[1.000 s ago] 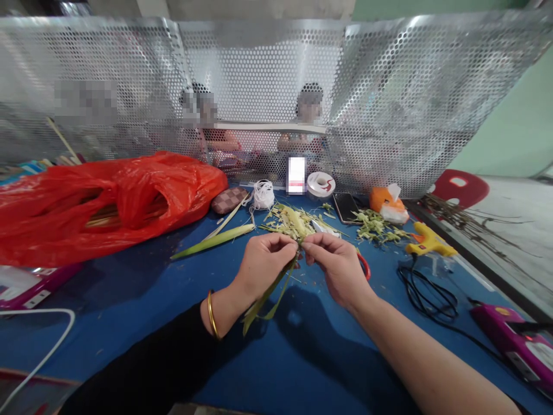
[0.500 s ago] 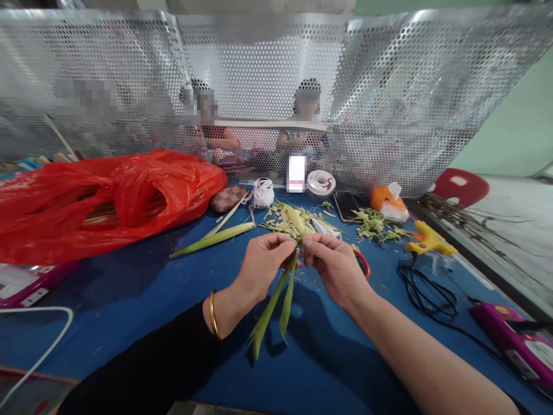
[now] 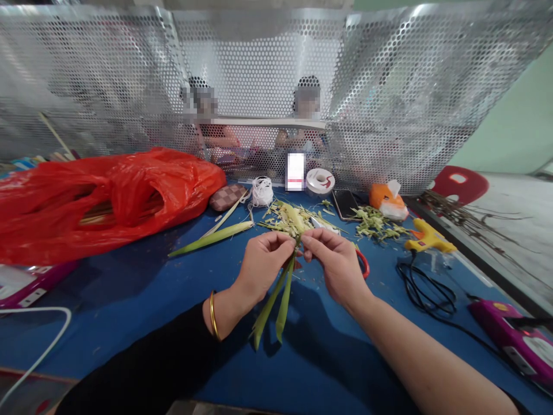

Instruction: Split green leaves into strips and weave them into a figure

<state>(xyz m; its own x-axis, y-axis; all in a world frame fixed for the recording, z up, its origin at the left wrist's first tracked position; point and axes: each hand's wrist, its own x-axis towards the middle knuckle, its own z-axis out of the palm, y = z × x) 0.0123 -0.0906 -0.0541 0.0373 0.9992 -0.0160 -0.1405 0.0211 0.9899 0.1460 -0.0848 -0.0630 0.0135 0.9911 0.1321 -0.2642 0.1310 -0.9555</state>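
— Head view: fingertips [image 3: 288, 245] of left hand [image 3: 263, 266] pinched shut on top of long green leaf strips [image 3: 276, 300]?
— Yes. Right hand [image 3: 334, 265] pinching same top too, thumb and first finger closed, just beside left fingers. Strips hanging down between both wrists, above blue table top [image 3: 142, 300].
— Past the hands?
— Pile of pale green leaf scraps [image 3: 290, 218], red-handled scissors [image 3: 362, 262] just behind right hand. Long green leaf [image 3: 211, 238] lying flat to the left. Big red plastic bag [image 3: 103, 196] far left. Yellow glue gun [image 3: 428, 237] and black cord [image 3: 425, 291] to the right.
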